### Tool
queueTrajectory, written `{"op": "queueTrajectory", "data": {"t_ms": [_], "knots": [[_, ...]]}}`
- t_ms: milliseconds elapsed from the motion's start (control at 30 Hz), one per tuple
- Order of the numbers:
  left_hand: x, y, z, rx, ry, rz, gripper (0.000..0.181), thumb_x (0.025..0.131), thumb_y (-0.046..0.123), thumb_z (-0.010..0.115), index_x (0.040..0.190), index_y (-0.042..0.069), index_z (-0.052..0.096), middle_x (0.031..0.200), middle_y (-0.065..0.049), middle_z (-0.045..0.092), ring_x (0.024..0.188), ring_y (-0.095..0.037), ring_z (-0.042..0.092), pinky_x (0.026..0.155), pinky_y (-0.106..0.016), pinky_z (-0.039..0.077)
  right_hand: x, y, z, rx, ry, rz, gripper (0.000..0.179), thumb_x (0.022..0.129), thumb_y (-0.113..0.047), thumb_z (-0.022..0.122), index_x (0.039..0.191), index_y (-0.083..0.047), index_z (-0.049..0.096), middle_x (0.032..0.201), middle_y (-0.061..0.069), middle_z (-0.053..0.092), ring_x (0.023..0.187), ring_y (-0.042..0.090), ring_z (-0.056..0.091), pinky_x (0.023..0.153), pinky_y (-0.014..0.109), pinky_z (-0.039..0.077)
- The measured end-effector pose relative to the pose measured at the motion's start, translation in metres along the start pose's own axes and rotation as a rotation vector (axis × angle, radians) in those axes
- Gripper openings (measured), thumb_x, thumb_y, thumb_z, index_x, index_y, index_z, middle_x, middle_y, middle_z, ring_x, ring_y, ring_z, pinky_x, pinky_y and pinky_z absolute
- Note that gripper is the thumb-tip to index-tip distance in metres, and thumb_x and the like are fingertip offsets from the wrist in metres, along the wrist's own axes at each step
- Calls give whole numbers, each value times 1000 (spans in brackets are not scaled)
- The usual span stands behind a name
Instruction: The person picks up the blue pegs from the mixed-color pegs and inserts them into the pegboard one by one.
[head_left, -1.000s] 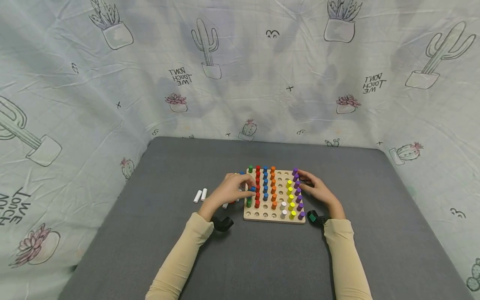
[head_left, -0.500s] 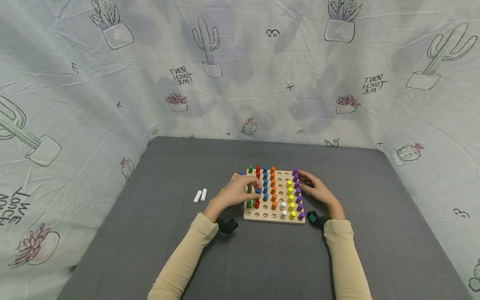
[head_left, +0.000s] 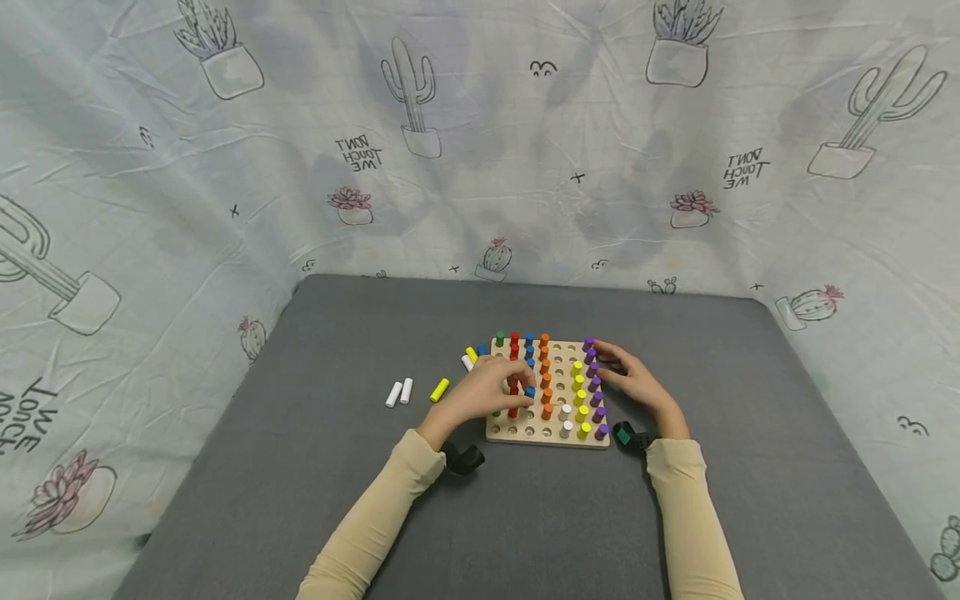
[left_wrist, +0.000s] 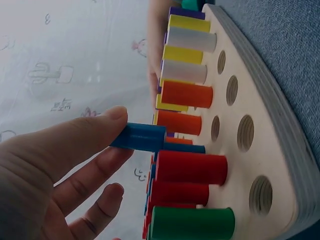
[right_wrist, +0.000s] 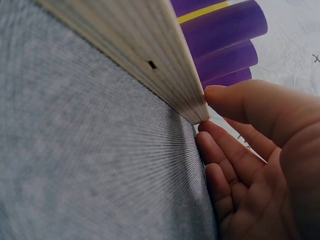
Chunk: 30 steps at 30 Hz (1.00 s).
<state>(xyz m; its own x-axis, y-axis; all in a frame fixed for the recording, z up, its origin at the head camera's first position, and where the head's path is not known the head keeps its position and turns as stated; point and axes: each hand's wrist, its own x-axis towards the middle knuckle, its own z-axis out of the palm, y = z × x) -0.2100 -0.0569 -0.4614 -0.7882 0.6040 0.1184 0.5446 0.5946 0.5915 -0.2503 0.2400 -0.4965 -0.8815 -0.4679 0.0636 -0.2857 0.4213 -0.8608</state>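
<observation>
My left hand (head_left: 486, 390) pinches a blue peg (left_wrist: 144, 137) between thumb and fingers, over the wooden pegboard (head_left: 555, 442). In the left wrist view the peg lines up in front of another blue peg, beside the red pegs (left_wrist: 192, 168) and a green peg (left_wrist: 192, 223). Bare holes run along the near edge of the board. At the board's right side is my right hand (head_left: 639, 382); the right wrist view has its thumb (right_wrist: 225, 100) against the edge and its fingers at the corner, beside the purple pegs (right_wrist: 225, 30).
Two white pegs (head_left: 400, 392) and a yellow peg (head_left: 439, 390) lie on the grey table (head_left: 555, 525) left of the board. More loose pegs, yellow, white and blue, lie by its far left side, partly behind the left hand. A patterned cloth (head_left: 480, 125) hangs around the table.
My left hand has carried the blue peg rightward and nearer, from the board's left side to the blue column. Loose pegs behind it have come into view. The right hand has stayed put.
</observation>
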Motion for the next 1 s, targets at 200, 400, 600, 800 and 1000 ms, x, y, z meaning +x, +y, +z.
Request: {"op": "queueTrajectory", "data": {"t_ms": [200, 400, 600, 800, 1000], "knots": [[0, 1, 6, 32, 1, 38, 16, 83, 31, 70, 95, 25, 60, 87, 13, 62, 79, -14, 58, 102, -48, 28, -1, -2, 0, -3, 9, -25, 51, 92, -2, 52, 138, 11, 32, 136, 32, 38, 120, 47, 41, 98, 58, 31], [-2, 3, 10, 52, -8, 48, 17, 83, 30, 70, 95, 21, 63, 83, 11, 61, 75, -14, 59, 101, -49, 29, -1, -2, 1, -19, 15, -17, 51, 92, -3, 53, 138, 10, 33, 137, 30, 38, 120, 45, 42, 97, 56, 33], [-3, 1, 14, 67, -13, 51, 17, 82, 31, 71, 94, 22, 63, 79, 11, 60, 76, -13, 58, 100, -48, 29, -2, -2, 1, -21, 16, -21, 51, 92, -3, 53, 138, 10, 33, 137, 30, 38, 120, 46, 41, 97, 57, 33], [-4, 0, 16, 72, -13, 68, 17, 80, 31, 73, 92, 24, 63, 86, 11, 62, 77, -12, 58, 97, -49, 28, -2, -2, 2, -13, 14, -9, 52, 92, -3, 52, 138, 9, 32, 138, 30, 37, 121, 46, 41, 97, 57, 32], [-4, 0, 16, 84, -10, 58, 16, 78, 30, 75, 90, 25, 65, 85, 12, 63, 83, -13, 56, 100, -49, 26, -1, -2, 2, -11, 13, -9, 52, 92, -3, 52, 138, 9, 32, 138, 30, 37, 121, 46, 41, 97, 57, 32]]}}
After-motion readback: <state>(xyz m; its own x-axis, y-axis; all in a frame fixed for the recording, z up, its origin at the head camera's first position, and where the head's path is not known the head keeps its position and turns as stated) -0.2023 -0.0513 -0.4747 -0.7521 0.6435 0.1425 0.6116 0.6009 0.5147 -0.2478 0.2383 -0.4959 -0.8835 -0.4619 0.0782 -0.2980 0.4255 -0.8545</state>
